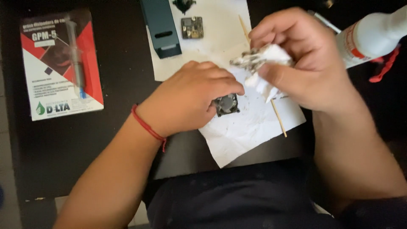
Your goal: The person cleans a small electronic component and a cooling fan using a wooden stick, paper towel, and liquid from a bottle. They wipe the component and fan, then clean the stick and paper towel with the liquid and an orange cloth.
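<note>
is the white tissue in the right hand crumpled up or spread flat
Crumpled: the white tissue is bunched into a grey-smudged wad, pinched between the right hand's fingers.

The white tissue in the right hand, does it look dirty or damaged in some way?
Yes. The crumpled tissue pinched in the right hand carries dark grey smears along its upper left edge. The left hand holds a small black fan on a white paper sheet, which also shows faint grey specks.

Bare dark table (pixel 123 76) lies open between syringe package (pixel 61 63) and paper sheet (pixel 250 127).
</note>
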